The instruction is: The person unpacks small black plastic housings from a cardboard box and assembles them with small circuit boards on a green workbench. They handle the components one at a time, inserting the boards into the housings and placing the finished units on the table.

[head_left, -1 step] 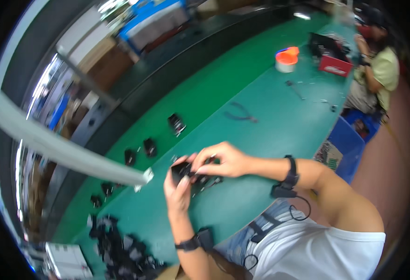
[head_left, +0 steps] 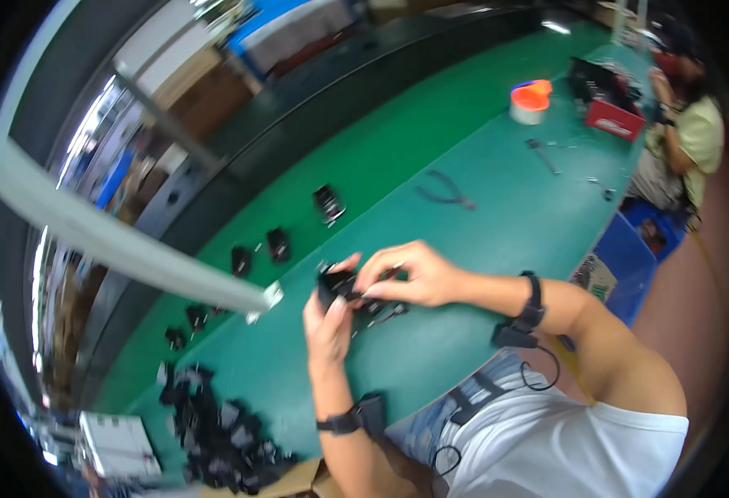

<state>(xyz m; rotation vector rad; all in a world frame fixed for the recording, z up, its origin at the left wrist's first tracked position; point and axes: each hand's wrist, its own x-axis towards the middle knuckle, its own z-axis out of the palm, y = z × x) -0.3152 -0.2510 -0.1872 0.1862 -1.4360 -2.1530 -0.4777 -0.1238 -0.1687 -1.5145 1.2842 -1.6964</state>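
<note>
My left hand (head_left: 329,330) is closed around a small black plastic housing (head_left: 329,286), holding it over the green work table (head_left: 439,266). The fingers of my right hand (head_left: 421,272) are bent and pinched together at the housing's right side. What lies between those fingertips is too small and blurred to make out. Some small dark parts (head_left: 393,310) lie on the table just beneath my right hand. Beyond my hands, a pair of dark-handled pliers (head_left: 447,192) rests on the table.
Several black housings, one of them a dark unit (head_left: 329,203), stand along the brighter green strip. A pile of black parts (head_left: 223,432) lies at the near left. A grey post (head_left: 148,232) slants over the table. Far right are a red box (head_left: 615,121), blue bins (head_left: 621,266) and a seated person (head_left: 688,141).
The whole scene has shifted slightly to the right in the picture. Both hands stay at the black housing, and its opening shows a little more.
</note>
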